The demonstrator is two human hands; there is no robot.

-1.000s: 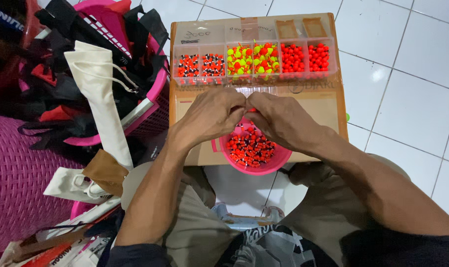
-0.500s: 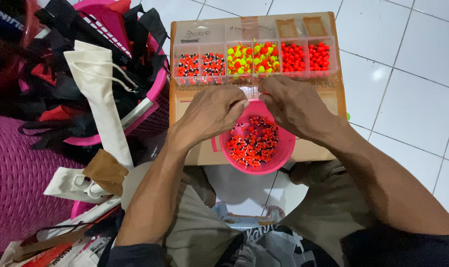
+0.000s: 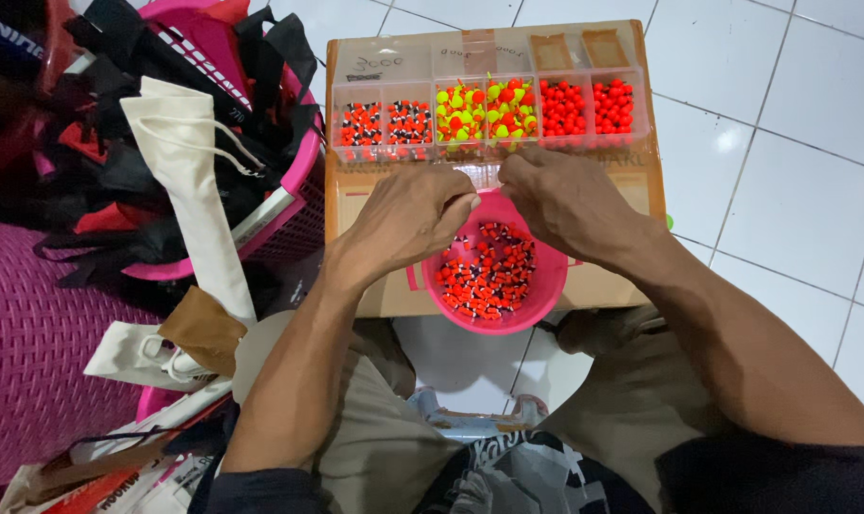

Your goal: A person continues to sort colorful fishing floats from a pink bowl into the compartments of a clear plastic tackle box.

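Head view, looking straight down. Both hands bunched over the far rim of the pink bowl (image 3: 494, 326): left hand (image 3: 408, 214) above its far-left edge, fingers curled in against the thumb; right hand (image 3: 570, 205) above its far-right edge, fingertips drawn together likewise, nearly meeting the left. Pinching something small, by the look of it, though hidden between the fingers, so impossible to tell what. Inside the bowl, a heap of small orange-and-black floats (image 3: 484, 276), loose and untouched at this instant. Under the bowl, a flat cardboard box (image 3: 603, 286) serving as the work surface. Just beyond the bowl, past the knuckles, a clear compartment case (image 3: 489, 57) with rows of orange-and-black, yellow-green and red pieces. Well left of the bowl, a pink basket (image 3: 294, 190) stuffed with dark straps and a cream cloth bag (image 3: 189, 162). Right of the bowl, white floor tiles (image 3: 784, 190). Judged as fine two-handed fiddling with one piece lifted from the heap. Calling next for a steady pinch, kept low over the bowl so a slipped piece drops back in rather than rolling off across the tiles.
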